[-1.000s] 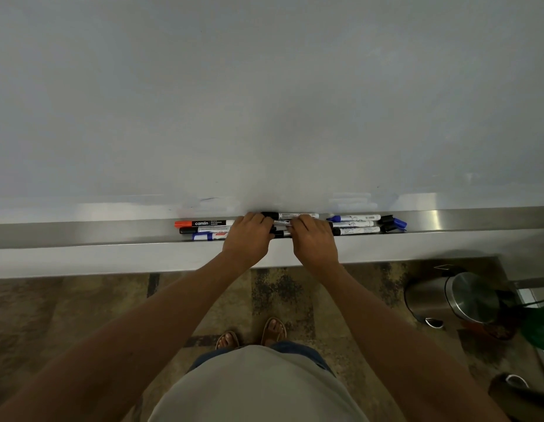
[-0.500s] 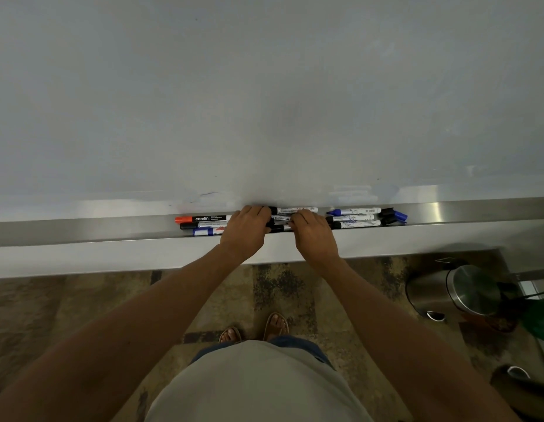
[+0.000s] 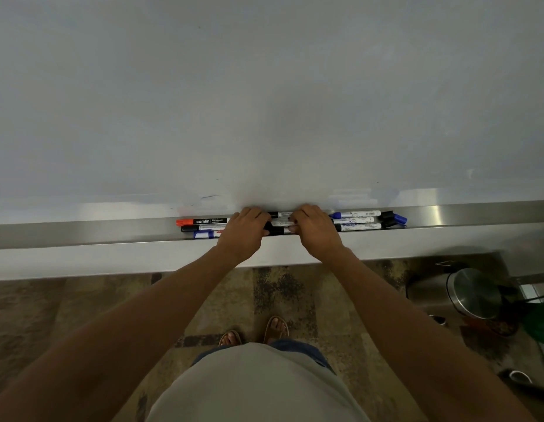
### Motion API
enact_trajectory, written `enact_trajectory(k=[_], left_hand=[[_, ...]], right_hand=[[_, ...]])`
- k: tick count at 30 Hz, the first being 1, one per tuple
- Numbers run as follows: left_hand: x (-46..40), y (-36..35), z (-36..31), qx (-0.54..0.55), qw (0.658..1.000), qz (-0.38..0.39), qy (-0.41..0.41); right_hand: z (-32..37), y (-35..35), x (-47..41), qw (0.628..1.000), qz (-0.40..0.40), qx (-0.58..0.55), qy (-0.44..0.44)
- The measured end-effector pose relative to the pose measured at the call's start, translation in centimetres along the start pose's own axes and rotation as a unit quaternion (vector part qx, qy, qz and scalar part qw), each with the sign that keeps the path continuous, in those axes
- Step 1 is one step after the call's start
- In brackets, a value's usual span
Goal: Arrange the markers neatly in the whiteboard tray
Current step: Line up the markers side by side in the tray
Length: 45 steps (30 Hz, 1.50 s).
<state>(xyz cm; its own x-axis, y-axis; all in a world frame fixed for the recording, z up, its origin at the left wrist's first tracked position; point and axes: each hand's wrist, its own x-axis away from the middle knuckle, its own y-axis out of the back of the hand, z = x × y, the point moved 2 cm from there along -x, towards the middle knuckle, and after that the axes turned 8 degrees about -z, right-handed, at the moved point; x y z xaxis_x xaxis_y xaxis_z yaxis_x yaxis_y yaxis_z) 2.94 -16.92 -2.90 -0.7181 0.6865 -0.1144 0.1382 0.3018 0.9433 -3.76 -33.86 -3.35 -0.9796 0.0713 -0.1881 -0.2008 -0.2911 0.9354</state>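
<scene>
Right now both hands press down on the middle markers [image 3: 281,223] in the tray [image 3: 81,233]: the left hand [image 3: 243,231] and right hand [image 3: 316,231] have fingers curled over them, though whether they truly grip I cannot tell. More markers lie left [image 3: 200,228] and right [image 3: 354,220], with loose caps [image 3: 392,219] at the far right. A hard sideways shove could likely scatter the neighbours or roll one over the near lip onto the floor.
</scene>
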Motion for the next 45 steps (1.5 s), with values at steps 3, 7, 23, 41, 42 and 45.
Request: enact_trajectory(k=[3,7,23,41,42,45], left_hand=[[0.5,0.0,0.4,0.004,1.0,-0.002,-0.001],[0.7,0.2,0.9,0.025,1.0,-0.005,0.007],[0.7,1.0,0.2,-0.032,0.997,0.014,-0.063],[0.3,2.0,0.3,-0.054,0.994,-0.011,-0.099],[0.4,2.2,0.4,-0.049,0.994,-0.019,-0.099],[0.5,2.8,0.3,-0.011,0.993,-0.043,-0.106]], right_hand=[[0.1,0.1,-0.2,0.999,0.017,0.04,0.008],[0.3,0.2,-0.2,0.999,0.029,0.044,0.013],[1.1,0.4,-0.4,0.998,0.057,0.027,-0.013],[2.0,0.9,0.2,0.999,-0.009,0.046,-0.021],[2.1,1.0,0.2,0.998,-0.029,0.055,-0.01],[2.9,1.2,0.0,0.995,-0.057,0.08,0.035]])
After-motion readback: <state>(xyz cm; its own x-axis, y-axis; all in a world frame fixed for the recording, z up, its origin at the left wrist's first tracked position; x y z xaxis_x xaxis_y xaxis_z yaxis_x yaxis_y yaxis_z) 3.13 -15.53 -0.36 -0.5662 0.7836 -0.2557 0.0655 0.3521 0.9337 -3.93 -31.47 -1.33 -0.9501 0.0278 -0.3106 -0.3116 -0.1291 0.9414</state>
